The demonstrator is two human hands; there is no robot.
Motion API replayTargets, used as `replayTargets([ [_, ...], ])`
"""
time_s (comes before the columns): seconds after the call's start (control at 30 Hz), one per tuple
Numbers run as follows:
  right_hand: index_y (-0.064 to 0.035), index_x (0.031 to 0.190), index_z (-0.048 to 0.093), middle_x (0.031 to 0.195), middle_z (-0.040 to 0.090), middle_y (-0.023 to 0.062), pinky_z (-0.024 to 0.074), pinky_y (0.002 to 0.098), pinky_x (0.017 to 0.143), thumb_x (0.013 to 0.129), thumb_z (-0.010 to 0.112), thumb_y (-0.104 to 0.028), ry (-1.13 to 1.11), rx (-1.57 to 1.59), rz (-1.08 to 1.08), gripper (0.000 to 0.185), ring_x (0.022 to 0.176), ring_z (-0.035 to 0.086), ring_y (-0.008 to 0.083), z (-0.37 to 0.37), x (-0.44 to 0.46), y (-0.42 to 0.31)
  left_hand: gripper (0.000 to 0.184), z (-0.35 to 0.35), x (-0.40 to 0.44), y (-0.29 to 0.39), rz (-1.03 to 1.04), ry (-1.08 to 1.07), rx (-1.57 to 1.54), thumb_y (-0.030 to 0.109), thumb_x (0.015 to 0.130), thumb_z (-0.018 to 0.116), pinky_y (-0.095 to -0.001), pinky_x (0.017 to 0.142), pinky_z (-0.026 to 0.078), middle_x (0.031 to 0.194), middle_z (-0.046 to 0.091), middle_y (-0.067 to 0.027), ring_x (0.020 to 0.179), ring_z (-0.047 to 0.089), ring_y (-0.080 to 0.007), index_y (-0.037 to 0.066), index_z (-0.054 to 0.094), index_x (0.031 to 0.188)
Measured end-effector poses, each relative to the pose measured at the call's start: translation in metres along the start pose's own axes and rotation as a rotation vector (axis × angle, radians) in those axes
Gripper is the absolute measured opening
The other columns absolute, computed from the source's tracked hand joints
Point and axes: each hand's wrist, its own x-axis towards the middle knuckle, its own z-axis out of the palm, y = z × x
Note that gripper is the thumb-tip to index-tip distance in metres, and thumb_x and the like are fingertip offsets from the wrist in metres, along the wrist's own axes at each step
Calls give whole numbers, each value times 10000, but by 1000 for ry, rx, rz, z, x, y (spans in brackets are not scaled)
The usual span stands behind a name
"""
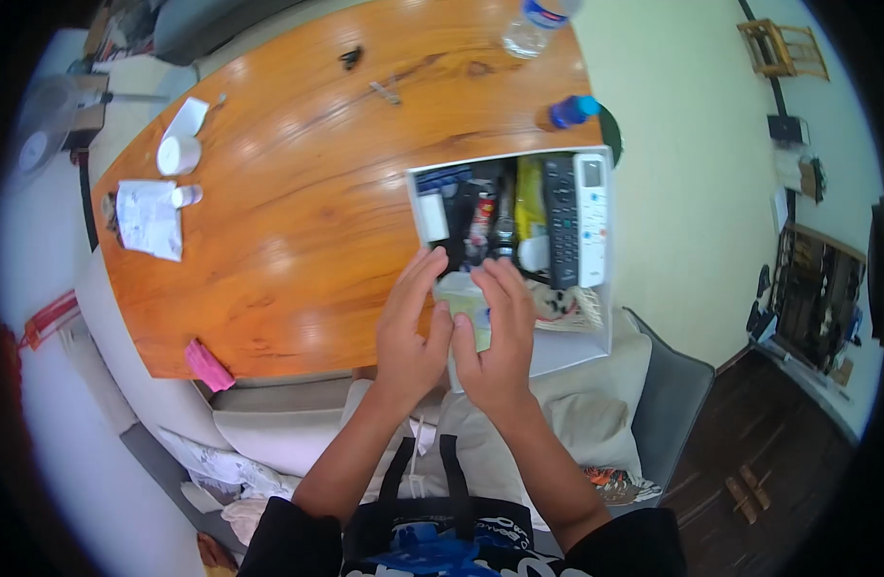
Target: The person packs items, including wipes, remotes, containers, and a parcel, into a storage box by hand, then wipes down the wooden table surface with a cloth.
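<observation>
My left hand (412, 327) and my right hand (499, 337) are raised at the near left corner of a white box (563, 354). Their fingers are stretched out, palms roughly facing, and I see nothing held. Between and behind them shows a pale, greenish translucent item (481, 334), partly covered by the hands. Inside the box a white remote control (592, 221) lies beside a black remote control (562, 231). Left of these are a yellow packet (529, 197), a red-labelled item (481, 221) and a small white block (434, 216). A dotted cloth-like item (555, 301) lies nearer my right hand.
The box stands at the right end of a wooden table (298, 192). Beyond it are a blue-capped bottle (573, 112) and a clear water bottle (533, 34). A white roll (178, 155), a crumpled paper (149, 219) and a pink cloth (208, 364) lie on the left side.
</observation>
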Motion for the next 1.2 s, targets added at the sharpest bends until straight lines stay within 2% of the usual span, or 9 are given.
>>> replayTargets([
  [0.03,8,1314,552,1396,498,211,281,533,1123,856,635,-123,-16,-23,-28,484,1343,423,412,8,2,-8,474,-15,0,-1,-8,-46,15,-16,900,502,-435,1171,280,1452,508,-217,1446,368,-365,-30,523,1374],
  [0.13,14,1351,532,1473,436,238,209,563,1164,887,600,-155,-98,-68,-32,498,1416,337,440,34,4,-33,511,-49,0,-21,25,-8,119,14,916,510,-461,1189,231,1530,408,-228,1475,294,-399,-26,470,1423],
  [0.17,17,1376,513,1500,403,250,183,574,1172,908,578,-177,-126,-51,-39,510,1434,307,444,45,4,-37,553,-61,0,-29,25,-31,150,49,931,517,-487,1199,187,1584,308,-234,1496,212,-428,-15,413,1470],
  [0.37,6,1440,445,1538,345,255,150,578,1180,945,541,-212,-238,-89,-111,549,1459,259,443,112,26,-66,571,-125,10,-72,27,-13,309,228,985,522,-565,1181,159,1600,242,-251,1480,168,-482,46,384,1508],
  [0.43,-12,1464,425,1555,319,254,129,580,1183,954,545,-225,-259,-80,-132,566,1473,239,431,130,41,-70,582,-141,21,-81,5,-21,386,223,992,495,-561,1191,125,1618,201,-240,1497,134,-462,42,347,1525],
  [0.73,33,1431,422,1480,373,324,319,519,1126,924,611,-195,-66,-191,-1,587,1365,373,481,197,147,-11,643,-134,117,-142,8,-13,594,404,1003,488,-589,1195,89,1623,193,-214,1503,136,-425,104,319,1546],
  [0.87,43,1413,434,1467,388,317,322,503,1132,909,623,-190,21,-194,103,586,1370,373,470,207,172,12,673,-119,145,-155,44,-32,622,409,992,514,-589,1198,95,1623,187,-219,1508,126,-414,109,298,1554],
  [0.97,50,1387,457,1452,405,309,332,488,1129,895,629,-167,94,-176,205,564,1366,382,454,213,192,23,731,-112,159,-154,-50,-189,636,380,958,573,-587,1199,98,1630,151,-227,1516,97,-410,115,266,1565],
  [1.2,30,1319,522,1423,466,233,345,475,1107,855,657,-127,194,-415,167,507,1349,403,403,228,218,38,840,-115,161,-164,-77,-345,692,330,897,643,-582,1201,87,1644,53,-236,1527,27,-404,122,206,1584],
])
